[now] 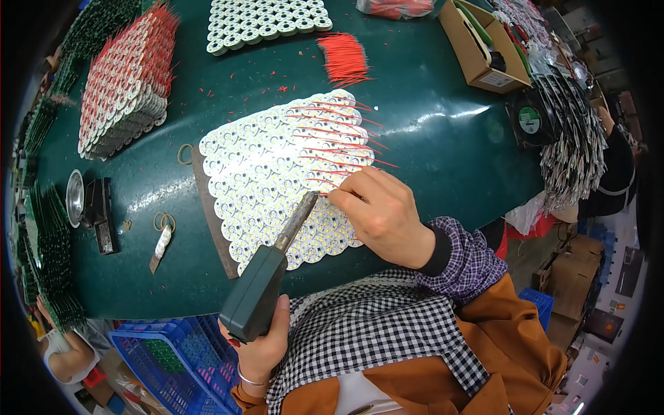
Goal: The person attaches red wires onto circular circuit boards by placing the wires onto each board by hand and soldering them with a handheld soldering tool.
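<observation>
Checkered apron (370,332) nearest, 6 o'clock, over an orange jacket (526,339). Left hand (266,349), 7 o'clock: wrapped around the handle of the green iron (256,294), barrel angled toward 1 o'clock, tip at the sheet. Right hand (380,218), just off centre toward 3 o'clock: thumb and index pinching a red wire (323,194) right by the tip; other fingers curled. Sheet (256,173) of round white boards at centre, on a brown backing (214,228), flat on the green table (443,166). More wires (332,149) lie across its 1-to-3 o'clock side, ends overhanging. Knife (161,247) between 8 and 9; black stand (104,214) and metal dish (75,198) at 9. Blue crate (166,360) below table level, between 7 and 8. Farther: board stack (128,90) with red wires, 10; red bundle (344,59), 12; second sheet (266,28), between 11 and 12; carton (484,52), between 1 and 2.
</observation>
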The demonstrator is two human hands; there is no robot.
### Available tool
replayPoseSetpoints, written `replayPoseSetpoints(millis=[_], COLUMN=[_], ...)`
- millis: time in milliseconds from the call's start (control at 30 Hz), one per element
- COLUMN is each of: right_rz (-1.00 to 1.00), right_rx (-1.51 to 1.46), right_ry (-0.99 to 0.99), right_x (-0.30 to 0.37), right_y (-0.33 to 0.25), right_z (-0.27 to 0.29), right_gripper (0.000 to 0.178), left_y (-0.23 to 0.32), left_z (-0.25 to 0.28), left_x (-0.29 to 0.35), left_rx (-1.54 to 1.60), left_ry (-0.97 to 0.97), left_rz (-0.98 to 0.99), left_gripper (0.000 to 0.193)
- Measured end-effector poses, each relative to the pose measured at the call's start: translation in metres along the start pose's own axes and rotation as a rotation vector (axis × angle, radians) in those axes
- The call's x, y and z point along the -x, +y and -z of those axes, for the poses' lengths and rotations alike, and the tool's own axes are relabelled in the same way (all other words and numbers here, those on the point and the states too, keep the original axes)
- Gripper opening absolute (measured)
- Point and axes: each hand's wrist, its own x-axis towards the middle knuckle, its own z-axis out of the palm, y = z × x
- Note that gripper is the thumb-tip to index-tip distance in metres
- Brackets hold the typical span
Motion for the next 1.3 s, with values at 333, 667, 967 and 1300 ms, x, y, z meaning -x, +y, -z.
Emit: replayPoseSetpoints(millis=[333, 667, 967, 1300], right_rz=[-0.008, -0.011, -0.015, 0.001], right_rx=[0.028, 0.021, 0.027, 0.043], right_ry=[0.002, 0.027, 0.012, 0.001], right_x=[0.000, -0.003, 0.001, 0.001], right_y=[-0.002, -0.009, -0.010, -0.011], right_z=[-0.001, 0.005, -0.003, -0.002], right_gripper=[0.014, 0.012, 0.010, 0.009], left_y=[-0.003, -0.001, -0.006, -0.004], left_z=[-0.002, 0.002, 0.007, 0.003], left_x=[0.004, 0.013, 0.016, 0.018], left_rx=[-0.012, 0.205, 0.069, 0.035], left_ry=[0.028, 0.148, 0.010, 0.045], left_rz=[-0.017, -0.003, 0.047, 0.038], left_gripper=[0.024, 0.040, 0.040, 0.025])
